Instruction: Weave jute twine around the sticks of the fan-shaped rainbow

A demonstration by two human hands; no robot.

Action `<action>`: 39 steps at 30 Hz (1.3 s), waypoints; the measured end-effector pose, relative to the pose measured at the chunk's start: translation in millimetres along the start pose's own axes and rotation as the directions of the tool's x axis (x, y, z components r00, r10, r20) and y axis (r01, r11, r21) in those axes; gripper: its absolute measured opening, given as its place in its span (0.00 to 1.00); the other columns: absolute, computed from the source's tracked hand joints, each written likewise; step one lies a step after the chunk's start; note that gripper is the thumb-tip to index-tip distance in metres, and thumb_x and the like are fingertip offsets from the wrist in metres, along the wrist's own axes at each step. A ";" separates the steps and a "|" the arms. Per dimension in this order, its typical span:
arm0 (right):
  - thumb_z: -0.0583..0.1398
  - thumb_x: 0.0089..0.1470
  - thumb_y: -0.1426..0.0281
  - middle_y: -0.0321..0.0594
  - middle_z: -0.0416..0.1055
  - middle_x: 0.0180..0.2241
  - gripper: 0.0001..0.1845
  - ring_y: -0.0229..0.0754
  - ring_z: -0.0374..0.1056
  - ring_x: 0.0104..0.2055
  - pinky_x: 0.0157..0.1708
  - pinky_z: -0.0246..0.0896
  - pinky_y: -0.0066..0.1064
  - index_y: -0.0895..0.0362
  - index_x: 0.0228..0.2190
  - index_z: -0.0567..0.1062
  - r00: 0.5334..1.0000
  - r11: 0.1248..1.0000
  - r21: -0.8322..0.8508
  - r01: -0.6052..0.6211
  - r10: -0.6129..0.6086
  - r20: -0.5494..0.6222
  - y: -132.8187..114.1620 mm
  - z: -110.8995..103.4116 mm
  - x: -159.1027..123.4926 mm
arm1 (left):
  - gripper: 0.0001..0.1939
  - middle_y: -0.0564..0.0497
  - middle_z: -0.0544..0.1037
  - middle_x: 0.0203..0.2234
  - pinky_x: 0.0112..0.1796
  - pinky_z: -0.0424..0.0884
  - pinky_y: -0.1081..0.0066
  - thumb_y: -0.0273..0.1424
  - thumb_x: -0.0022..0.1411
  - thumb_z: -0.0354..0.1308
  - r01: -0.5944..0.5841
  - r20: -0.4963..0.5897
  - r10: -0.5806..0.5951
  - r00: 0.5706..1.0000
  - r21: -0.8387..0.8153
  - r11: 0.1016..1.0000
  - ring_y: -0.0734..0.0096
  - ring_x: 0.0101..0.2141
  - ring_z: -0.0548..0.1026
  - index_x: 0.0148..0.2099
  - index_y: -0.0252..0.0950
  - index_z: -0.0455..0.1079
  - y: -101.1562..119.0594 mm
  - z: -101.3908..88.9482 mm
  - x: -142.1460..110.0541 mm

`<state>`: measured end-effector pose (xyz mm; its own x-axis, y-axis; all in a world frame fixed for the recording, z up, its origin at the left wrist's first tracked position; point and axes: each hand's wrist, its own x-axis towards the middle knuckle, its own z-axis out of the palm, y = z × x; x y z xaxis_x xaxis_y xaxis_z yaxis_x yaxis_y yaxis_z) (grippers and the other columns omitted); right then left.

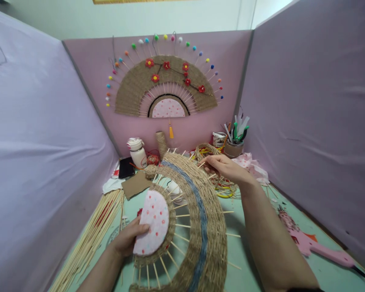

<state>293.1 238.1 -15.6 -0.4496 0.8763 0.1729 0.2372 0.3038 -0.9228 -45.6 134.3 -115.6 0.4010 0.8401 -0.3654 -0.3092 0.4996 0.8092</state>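
Note:
A woven twine fan [214, 219] with a blue band and thin wooden sticks is held up over the table. My left hand [130, 235] grips its half-round centre of pink dotted cloth [155, 219], thumb on the front and fingers hidden behind. At the fan's upper outer edge, my right hand [220, 165] has its thumb and forefinger closed on the tip of a stick [202, 165]. Other stick ends poke out past the woven rim.
A finished fan with red flowers and coloured pompoms hangs on the back panel [231, 52]. Long wooden sticks [94, 227] lie at left, a pink glue gun [319, 247] at right. Behind stand a white bottle [137, 153], a twine spool [161, 144] and a tool pot [233, 149].

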 end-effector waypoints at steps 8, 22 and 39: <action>0.50 0.56 0.52 0.37 0.63 0.22 0.25 0.35 0.53 0.24 0.24 0.45 0.29 0.59 0.30 0.75 0.977 0.955 -0.284 0.083 -0.134 -0.167 -3.5 1.9 1.9 | 0.22 0.44 0.80 0.26 0.22 0.69 0.77 0.32 0.40 0.70 0.004 -0.030 -0.003 1.000 0.020 1.000 0.68 0.23 0.76 0.39 0.30 0.74 2.6 7.7 1.6; 0.52 0.56 0.53 0.39 0.68 0.25 0.24 0.36 0.57 0.26 0.25 0.50 0.28 0.58 0.33 0.78 0.960 0.968 -0.230 0.104 -0.157 -0.230 -12.5 5.2 -0.1 | 0.23 0.44 0.80 0.28 0.26 0.71 0.74 0.33 0.39 0.71 -0.047 -0.098 0.046 0.994 -0.011 0.999 0.66 0.25 0.77 0.39 0.30 0.73 1.5 6.5 2.2; 0.55 0.51 0.47 0.38 0.64 0.23 0.29 0.32 0.54 0.21 0.21 0.46 0.26 0.61 0.34 0.76 0.992 0.949 0.312 -0.040 0.076 -0.103 -3.1 19.4 11.6 | 0.21 0.45 0.81 0.28 0.29 0.75 0.71 0.32 0.41 0.71 -0.134 -0.138 0.121 0.983 -0.094 0.986 0.64 0.27 0.79 0.39 0.31 0.72 3.0 0.9 3.5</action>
<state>270.5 240.1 -17.3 -0.3394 0.9307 0.1368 -0.0251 0.1364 -0.9903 -44.3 138.5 -114.0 0.2381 0.9153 -0.3249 -0.4399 0.3999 0.8041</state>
